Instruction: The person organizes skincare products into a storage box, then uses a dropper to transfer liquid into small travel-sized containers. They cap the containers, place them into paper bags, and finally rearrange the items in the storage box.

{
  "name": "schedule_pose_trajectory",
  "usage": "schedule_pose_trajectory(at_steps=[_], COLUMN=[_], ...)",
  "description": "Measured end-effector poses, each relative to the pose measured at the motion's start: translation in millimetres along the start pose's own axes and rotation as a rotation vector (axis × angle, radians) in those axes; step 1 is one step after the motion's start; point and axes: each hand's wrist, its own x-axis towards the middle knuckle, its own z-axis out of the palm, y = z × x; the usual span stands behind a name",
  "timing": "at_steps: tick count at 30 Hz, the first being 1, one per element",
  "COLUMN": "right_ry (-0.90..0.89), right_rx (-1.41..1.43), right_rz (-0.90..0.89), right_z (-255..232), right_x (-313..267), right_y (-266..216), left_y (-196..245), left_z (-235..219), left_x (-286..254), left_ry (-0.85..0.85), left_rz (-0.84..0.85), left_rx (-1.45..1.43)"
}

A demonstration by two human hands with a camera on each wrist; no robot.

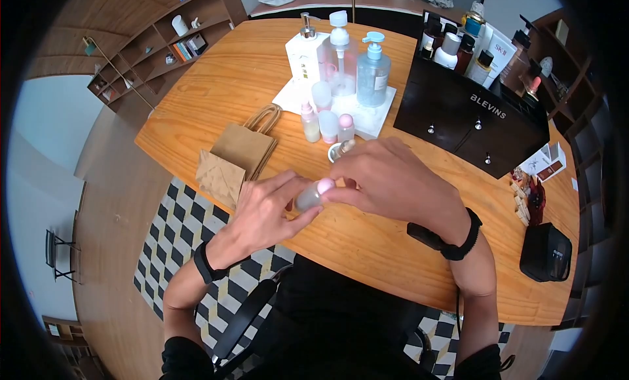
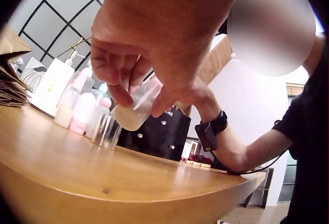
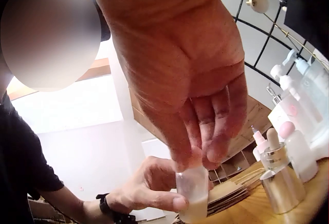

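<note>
A small translucent bottle (image 1: 306, 198) with pale liquid inside is tilted above the near part of the table. My left hand (image 1: 262, 209) grips its body between thumb and fingers. At its top, my right hand (image 1: 393, 177) pinches the round pink cap (image 1: 325, 185). The right wrist view shows the liquid low in the bottle (image 3: 193, 198). Just beyond my right fingers stands a silver dropper bottle (image 3: 281, 183), partly hidden by that hand in the head view. Behind it are a pink-topped spray bottle (image 1: 310, 126) and a small bottle with a pink ball cap (image 1: 346, 128).
A white tray (image 1: 375, 123) at the back bears several pump dispensers. To the right stands a black BLEVINS box (image 1: 452, 111) full of cosmetics. Brown paper bags (image 1: 239, 151) lie left, by the table edge. A black pouch (image 1: 545, 252) sits far right.
</note>
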Motion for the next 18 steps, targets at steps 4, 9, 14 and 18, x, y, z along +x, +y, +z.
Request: schedule_pose_trajectory(at_steps=[4, 9, 14, 18], right_ry=[0.037, 0.094, 0.044, 0.109], right_rx=[0.045, 0.137, 0.150, 0.088], right_rz=[0.038, -0.126, -0.049, 0.018], right_z=[3.1, 10.5, -2.3, -8.7], right_x=[0.2, -0.4, -1.3, -6.5], right_y=[-1.7, 1.0, -6.9, -2.4], left_y=[-0.9, -0.5, 0.9, -21.1], left_z=[1.3, 1.0, 1.1, -13.5], left_x=[-1.9, -4.8, -18.3, -36.2], left_ry=[0.005, 0.004, 0.047, 0.192], left_rz=[-0.055, 0.029, -0.058, -0.225], left_rx=[-0.051, 0.018, -0.089, 0.291])
